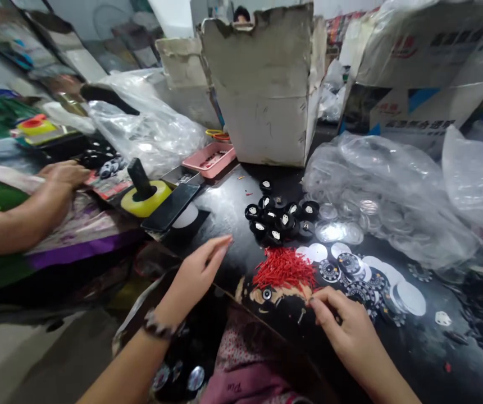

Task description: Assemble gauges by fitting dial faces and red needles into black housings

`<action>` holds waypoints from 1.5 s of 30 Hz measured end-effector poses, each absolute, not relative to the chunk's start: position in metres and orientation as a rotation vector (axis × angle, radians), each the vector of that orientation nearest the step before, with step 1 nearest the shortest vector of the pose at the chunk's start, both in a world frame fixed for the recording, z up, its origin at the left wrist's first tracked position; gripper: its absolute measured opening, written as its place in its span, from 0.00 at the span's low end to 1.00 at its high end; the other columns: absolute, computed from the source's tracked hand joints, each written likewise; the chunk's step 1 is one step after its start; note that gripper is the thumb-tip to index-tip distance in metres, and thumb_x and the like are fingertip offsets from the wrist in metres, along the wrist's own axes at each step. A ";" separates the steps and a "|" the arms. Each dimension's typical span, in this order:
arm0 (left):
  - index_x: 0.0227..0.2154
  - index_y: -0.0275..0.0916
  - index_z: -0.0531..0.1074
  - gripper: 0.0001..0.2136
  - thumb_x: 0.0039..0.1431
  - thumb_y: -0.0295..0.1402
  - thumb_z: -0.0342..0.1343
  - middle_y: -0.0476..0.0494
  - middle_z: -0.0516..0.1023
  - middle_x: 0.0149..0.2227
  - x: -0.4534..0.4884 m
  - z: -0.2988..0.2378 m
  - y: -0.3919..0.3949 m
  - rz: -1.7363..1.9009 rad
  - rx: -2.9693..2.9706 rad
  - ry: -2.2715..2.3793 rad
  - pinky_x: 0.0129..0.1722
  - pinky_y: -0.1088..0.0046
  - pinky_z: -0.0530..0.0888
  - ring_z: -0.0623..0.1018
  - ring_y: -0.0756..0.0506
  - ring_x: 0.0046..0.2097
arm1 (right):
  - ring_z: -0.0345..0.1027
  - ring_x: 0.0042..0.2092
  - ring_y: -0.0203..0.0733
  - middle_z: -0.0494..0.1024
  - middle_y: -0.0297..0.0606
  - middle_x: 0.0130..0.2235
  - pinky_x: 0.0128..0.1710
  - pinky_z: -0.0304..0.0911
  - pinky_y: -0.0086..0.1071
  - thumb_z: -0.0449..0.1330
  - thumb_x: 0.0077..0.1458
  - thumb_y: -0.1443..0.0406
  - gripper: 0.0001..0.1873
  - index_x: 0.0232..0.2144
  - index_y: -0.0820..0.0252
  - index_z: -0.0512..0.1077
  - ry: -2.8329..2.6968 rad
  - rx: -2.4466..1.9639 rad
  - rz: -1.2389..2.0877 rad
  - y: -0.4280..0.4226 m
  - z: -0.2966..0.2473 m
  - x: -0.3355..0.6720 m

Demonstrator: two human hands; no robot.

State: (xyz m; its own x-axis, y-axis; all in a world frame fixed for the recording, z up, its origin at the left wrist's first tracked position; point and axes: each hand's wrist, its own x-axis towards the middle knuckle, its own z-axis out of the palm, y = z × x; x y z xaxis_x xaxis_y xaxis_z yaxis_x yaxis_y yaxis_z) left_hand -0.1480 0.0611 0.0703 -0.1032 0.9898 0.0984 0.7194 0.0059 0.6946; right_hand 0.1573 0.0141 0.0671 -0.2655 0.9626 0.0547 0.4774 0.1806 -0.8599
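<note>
Workshop, dark desk [220, 205]. Red bits [283, 269] piled near its front edge. Right hand [342, 320] at the pile's near right side, thumb and finger pinched; can't tell if on anything. Left hand [195, 275] left of pile, released, thumb apart. Black parts [286, 220] just behind pile; white discs [410, 297] right; clear bag [405, 207] beyond. Phone [172, 209] further left.

"Your counter [224, 216]?"

"Mine: black, glossy, worn at my edge. Red slivers [284, 268] heaped, black round pieces [276, 217] behind; printed dials [348, 262], white discs [410, 297] rightward; clear bag [393, 179] beyond."
</note>
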 end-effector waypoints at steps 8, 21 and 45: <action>0.53 0.38 0.69 0.17 0.62 0.37 0.57 0.38 0.72 0.55 -0.092 0.084 0.280 0.713 1.860 1.812 0.50 0.52 0.73 0.75 0.40 0.52 | 0.65 0.31 0.38 0.74 0.31 0.28 0.34 0.55 0.31 0.50 0.65 0.60 0.15 0.29 0.55 0.70 -1.832 -1.420 0.914 0.017 0.059 0.158; 0.53 0.37 0.69 0.26 0.59 0.51 0.53 0.51 0.77 0.50 -0.077 0.085 0.202 0.943 1.705 1.824 0.59 0.54 0.66 0.73 0.39 0.56 | 0.70 0.43 0.42 0.79 0.40 0.40 0.46 0.63 0.35 0.53 0.64 0.64 0.10 0.37 0.59 0.74 -1.959 -1.544 0.671 0.033 0.070 0.173; 0.42 0.41 0.78 0.15 0.56 0.44 0.62 0.40 0.81 0.48 0.003 0.054 -0.017 1.007 0.206 0.899 0.47 0.66 0.79 0.79 0.41 0.50 | 0.64 0.49 0.55 0.73 0.44 0.48 0.46 0.58 0.47 0.63 0.57 0.58 0.18 0.49 0.55 0.72 -2.288 -1.958 0.147 0.050 0.073 0.215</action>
State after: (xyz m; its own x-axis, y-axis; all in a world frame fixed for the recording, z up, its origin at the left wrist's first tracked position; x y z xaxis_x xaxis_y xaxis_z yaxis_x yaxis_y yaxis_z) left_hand 0.0032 -0.0168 0.0537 0.2221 0.8012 -0.5556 -0.6430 0.5487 0.5343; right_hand 0.2151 0.0496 0.0728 -0.1523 0.9878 0.0329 0.9755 0.1556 -0.1555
